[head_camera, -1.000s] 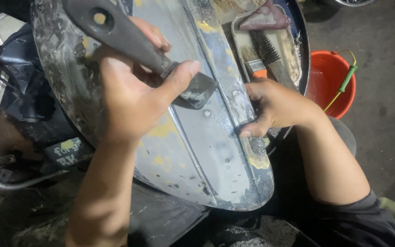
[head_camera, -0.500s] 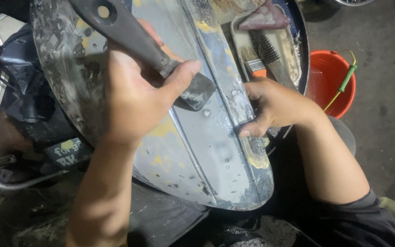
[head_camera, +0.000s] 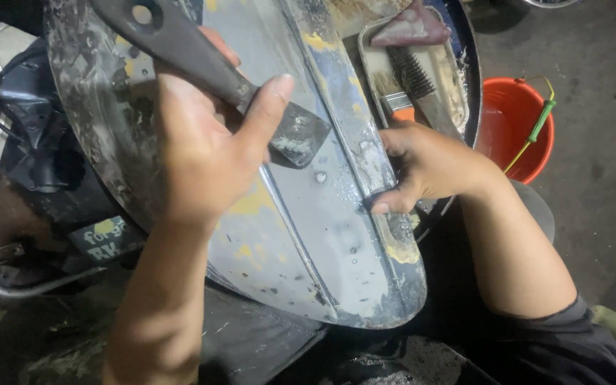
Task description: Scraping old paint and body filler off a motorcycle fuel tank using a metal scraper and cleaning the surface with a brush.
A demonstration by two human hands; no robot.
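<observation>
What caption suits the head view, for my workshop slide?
Left hand presses a scraper to a grey panel; right hand steadies its edge.

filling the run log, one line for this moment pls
left hand: grips scraper | blade on grey panel | right hand: steadies panel edge | orange bucket right

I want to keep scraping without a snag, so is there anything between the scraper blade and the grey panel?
Nothing visible. The scraper, held in the left hand, has its blade right at the grey panel. The right hand grips the panel's ridge off to the side, clear of the blade.
</observation>
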